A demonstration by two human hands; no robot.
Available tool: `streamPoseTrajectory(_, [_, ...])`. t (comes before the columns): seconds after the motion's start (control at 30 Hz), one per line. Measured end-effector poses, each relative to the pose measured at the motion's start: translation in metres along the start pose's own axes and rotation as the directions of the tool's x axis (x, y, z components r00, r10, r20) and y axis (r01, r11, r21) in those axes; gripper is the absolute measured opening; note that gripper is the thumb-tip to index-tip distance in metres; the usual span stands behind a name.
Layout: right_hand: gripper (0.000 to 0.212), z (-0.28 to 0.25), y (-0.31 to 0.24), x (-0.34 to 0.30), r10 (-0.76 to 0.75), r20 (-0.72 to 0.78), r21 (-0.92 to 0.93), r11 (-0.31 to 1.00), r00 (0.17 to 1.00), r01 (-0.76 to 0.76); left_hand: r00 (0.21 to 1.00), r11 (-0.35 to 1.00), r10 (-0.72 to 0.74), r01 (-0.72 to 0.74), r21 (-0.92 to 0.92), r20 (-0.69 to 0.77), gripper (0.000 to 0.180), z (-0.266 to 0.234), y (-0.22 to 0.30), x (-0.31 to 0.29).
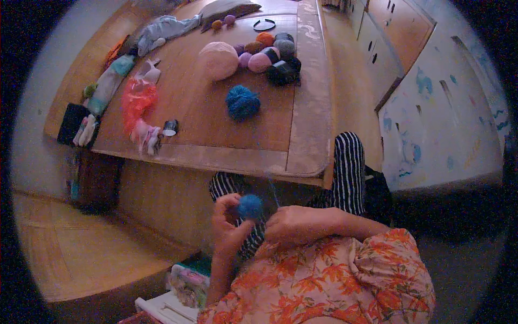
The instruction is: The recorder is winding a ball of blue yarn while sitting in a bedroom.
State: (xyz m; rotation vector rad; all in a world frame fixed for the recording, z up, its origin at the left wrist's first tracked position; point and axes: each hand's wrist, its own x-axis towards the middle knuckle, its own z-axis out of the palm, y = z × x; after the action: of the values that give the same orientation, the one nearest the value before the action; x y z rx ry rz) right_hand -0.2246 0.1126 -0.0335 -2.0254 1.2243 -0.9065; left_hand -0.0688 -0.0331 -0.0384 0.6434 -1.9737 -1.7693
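Observation:
In front of my lap, my left hand (231, 216) is closed around a small round ball of blue yarn (250, 207). Close on its right, my right hand (281, 222) has its fingers curled, and a thin strand of blue yarn (274, 190) runs up from it. The strand rises over the near edge toward a larger, loose blue yarn ball (243, 102) lying on the wooden platform (199, 121). My right fingertips are partly hidden behind the back of that hand.
Several yarn balls (259, 62) in pink, purple, orange and grey sit farther back, beside a big pale pink ball (218, 61). A black headband (264, 25) lies beyond. Coral netting (138, 102) and a small dark cup-like item (170, 128) are at left. White painted cabinets (431, 119) stand at right.

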Motion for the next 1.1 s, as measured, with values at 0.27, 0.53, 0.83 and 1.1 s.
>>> streamPoseTrajectory(0.27, [0.009,-0.024,0.025,-0.002,0.139,-0.472,-0.086,0.976,0.87,-0.203,0.927,0.988,0.068,-0.01,-0.156,0.37,0.05,0.01,0.013,-0.011])
streamPoseTrajectory(0.53, [0.013,-0.003,0.012,0.009,-0.082,-0.072,0.022,0.996,0.994,0.084,0.996,0.989,0.033,-0.044,0.142,0.082,0.05,-0.014,-0.013,0.01])
streamPoseTrajectory(0.83, [0.011,0.005,0.041,0.005,0.143,-0.333,-0.065,0.983,0.932,-0.174,0.987,0.961,0.051,-0.007,-0.277,0.151,0.05,0.0,0.007,0.005])
streamPoseTrajectory(1.1, [0.008,-0.016,0.016,0.008,-0.068,-0.23,0.023,0.997,0.971,0.075,0.956,0.973,0.032,-0.097,0.21,0.293,0.049,-0.01,-0.005,0.009])
